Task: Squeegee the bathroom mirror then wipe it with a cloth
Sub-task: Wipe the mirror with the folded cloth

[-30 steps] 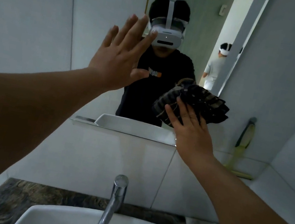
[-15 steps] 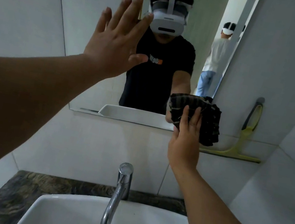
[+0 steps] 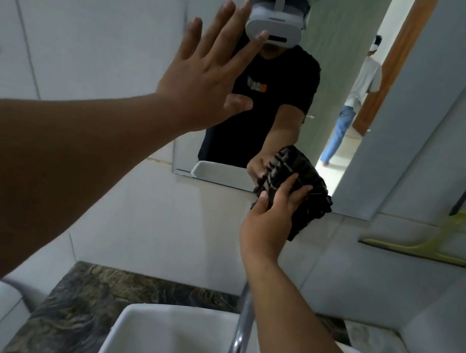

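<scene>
The wall mirror (image 3: 323,114) reflects a person with a headset. My left hand (image 3: 205,78) lies flat with spread fingers on the glass near the mirror's left edge. A dark striped cloth (image 3: 311,202) is bunched against the mirror's bottom edge, partly overhanging the white tile below. My right hand (image 3: 270,223) presses it there with straight fingers laid over it. A yellow-green squeegee (image 3: 431,245) with a dark handle leans against the wall to the right, apart from both hands.
Below the mirror stand a chrome faucet (image 3: 239,342) and a white basin (image 3: 164,344) on a dark marbled counter (image 3: 85,299). A tiled side wall closes the right. Another person appears in the mirror's reflection of the doorway.
My right hand has slid the cloth down the mirror to its bottom edge. My left hand has stayed flat on the glass.
</scene>
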